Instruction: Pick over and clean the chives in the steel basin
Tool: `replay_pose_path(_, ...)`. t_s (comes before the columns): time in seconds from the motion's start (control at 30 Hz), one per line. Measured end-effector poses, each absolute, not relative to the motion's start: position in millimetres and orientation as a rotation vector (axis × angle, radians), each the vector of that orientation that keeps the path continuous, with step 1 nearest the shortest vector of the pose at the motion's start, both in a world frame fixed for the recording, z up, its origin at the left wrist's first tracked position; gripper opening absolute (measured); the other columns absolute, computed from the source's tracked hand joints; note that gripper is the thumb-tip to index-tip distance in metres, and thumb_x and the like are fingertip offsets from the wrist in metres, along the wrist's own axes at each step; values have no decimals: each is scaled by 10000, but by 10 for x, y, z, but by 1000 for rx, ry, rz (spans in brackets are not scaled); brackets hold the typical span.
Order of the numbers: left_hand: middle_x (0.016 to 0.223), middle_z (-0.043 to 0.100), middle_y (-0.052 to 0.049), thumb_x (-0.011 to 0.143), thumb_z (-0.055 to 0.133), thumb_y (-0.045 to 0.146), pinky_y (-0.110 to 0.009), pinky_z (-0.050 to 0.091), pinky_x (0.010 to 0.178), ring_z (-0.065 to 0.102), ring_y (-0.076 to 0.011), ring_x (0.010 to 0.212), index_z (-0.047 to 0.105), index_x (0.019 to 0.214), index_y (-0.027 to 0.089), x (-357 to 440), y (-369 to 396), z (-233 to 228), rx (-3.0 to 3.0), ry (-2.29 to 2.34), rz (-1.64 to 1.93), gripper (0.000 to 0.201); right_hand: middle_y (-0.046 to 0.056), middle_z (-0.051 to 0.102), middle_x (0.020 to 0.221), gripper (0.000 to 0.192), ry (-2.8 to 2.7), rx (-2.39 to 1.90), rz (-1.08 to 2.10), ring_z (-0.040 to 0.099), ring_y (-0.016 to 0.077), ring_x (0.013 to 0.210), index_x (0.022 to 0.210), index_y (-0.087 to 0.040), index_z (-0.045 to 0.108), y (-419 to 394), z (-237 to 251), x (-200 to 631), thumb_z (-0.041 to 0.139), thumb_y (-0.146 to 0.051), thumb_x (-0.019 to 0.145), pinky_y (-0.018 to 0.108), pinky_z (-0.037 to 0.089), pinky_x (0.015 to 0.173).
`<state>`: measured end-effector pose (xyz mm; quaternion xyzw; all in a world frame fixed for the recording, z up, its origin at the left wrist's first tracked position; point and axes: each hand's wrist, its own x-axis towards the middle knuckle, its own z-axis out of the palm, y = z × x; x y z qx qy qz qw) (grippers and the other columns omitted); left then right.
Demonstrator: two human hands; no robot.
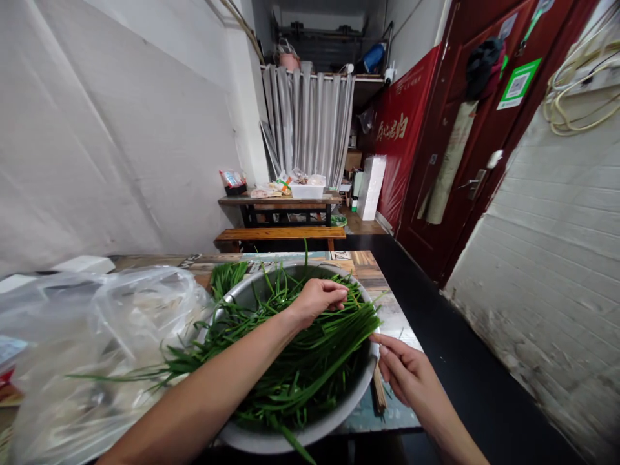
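Note:
A wide metal basin (264, 442) full of long garlic chives (310, 368) sits in front of me on the table. My left hand (320, 300) reaches over the basin above the chives, thumb and fingers pressed together; whatever may be between them is too small to make out. At the basin's right rim, my right hand (407, 369) pinches with thumb and forefinger at the cut ends of the chives. The stalks lie mostly lengthwise toward that hand, and some leaves hang over the left rim. A smaller bunch of chives (227, 278) lies behind the basin.
Clear plastic bags (145, 310) crowd the table's left side. Thin brown sticks (379, 391) lie by the basin's right side. Beyond are a wooden bench (281, 234) and another table (232, 201) bearing a white tub (308, 191). A red door (455, 148) stands at the right.

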<state>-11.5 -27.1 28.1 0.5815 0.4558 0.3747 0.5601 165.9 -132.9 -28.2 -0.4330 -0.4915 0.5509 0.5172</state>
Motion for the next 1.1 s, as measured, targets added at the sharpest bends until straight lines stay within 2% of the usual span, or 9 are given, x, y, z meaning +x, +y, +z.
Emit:
replay_pose_path(0.2,659,657,-51,645,662,236,-199,417,537,580,-102,552,667,800,74,-43,-387,360,1378,1117,940,223,-66,445,428,529,-1139,-1040,1347,238,21,286,1042,-98,634,-1324,-307,1664,632,-501,700,163,107,302)
replay_pose_path(0.57,666,689,-67,670,622,274,-234,472,608,618,-152,602,702,822,85,-68,-348,244,1684,1203,1021,255,-76,451,416,549,-1075,-1058,1392,234,9,268,1032,-86,612,-1332,-296,1640,644,-504,677,149,115,294)
replay_pose_path(0.7,775,709,-65,705,579,266,-239,484,681,644,-170,714,715,835,116,-23,-427,177,1873,1228,1018,240,-76,461,420,563,-1038,-1067,1407,233,7,257,1040,-82,596,-1328,-291,1617,649,-504,671,148,130,283)
replay_pose_path(0.9,915,700,-30,751,526,250,-251,472,794,642,-165,836,704,915,174,-73,-430,274,2076,1133,867,254,-71,443,407,530,-955,-1052,1402,232,9,273,948,-91,636,-1306,-260,1611,704,-490,605,150,94,287)
replay_pose_path(1.0,921,698,-41,768,518,262,-266,462,807,630,-170,850,704,910,169,-233,-238,353,2115,1359,1043,252,-63,444,405,511,-970,-1052,1393,253,12,272,920,-95,650,-1324,-288,1653,706,-492,604,153,93,294)
replay_pose_path(1.1,873,698,-43,747,546,242,-270,448,793,619,-177,832,717,834,173,-339,-83,272,2266,1484,934,204,-64,445,414,488,-1002,-1073,1387,247,7,276,929,-100,653,-1343,-340,1696,692,-485,632,151,106,303)
